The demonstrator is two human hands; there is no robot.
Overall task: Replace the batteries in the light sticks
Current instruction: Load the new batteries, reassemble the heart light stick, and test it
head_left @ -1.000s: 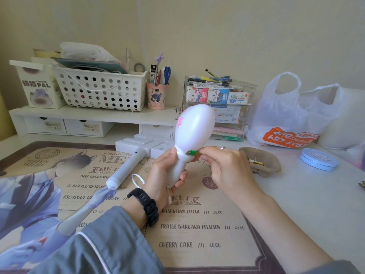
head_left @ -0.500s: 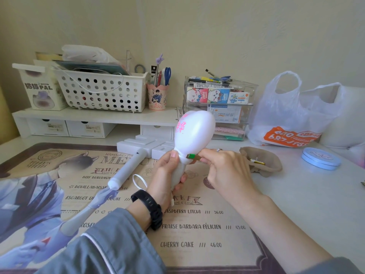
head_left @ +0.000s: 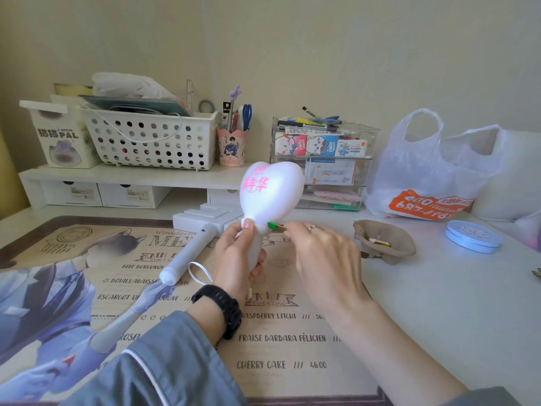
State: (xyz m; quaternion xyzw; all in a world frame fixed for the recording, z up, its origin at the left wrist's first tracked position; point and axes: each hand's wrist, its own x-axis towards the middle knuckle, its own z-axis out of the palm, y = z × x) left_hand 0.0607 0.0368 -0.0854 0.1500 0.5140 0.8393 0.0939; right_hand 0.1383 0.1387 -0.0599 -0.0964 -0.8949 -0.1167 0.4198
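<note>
above the printed menu mat (head_left: 278,347) on the table (head_left: 439,303), the left hand (head_left: 234,259) grips the handle of a white heart-shaped light stick (head_left: 269,191). its fingers are curled round the handle and the thumb lies up against the neck, holding the stick upright, with pink characters on the bulb facing the camera. the right hand (head_left: 325,259) pinches a small green-ended piece (head_left: 275,226) whose green end meets the right side of the stick's neck; what the piece is cannot be told. a black watch (head_left: 222,306) sits on the left wrist. a second light stick (head_left: 190,253), white with a blocky head, lies on the mat just left of the left hand. to the right, on bare table, rest a brown pouch (head_left: 389,247) and, farther right, a round blue tin (head_left: 472,237).
</note>
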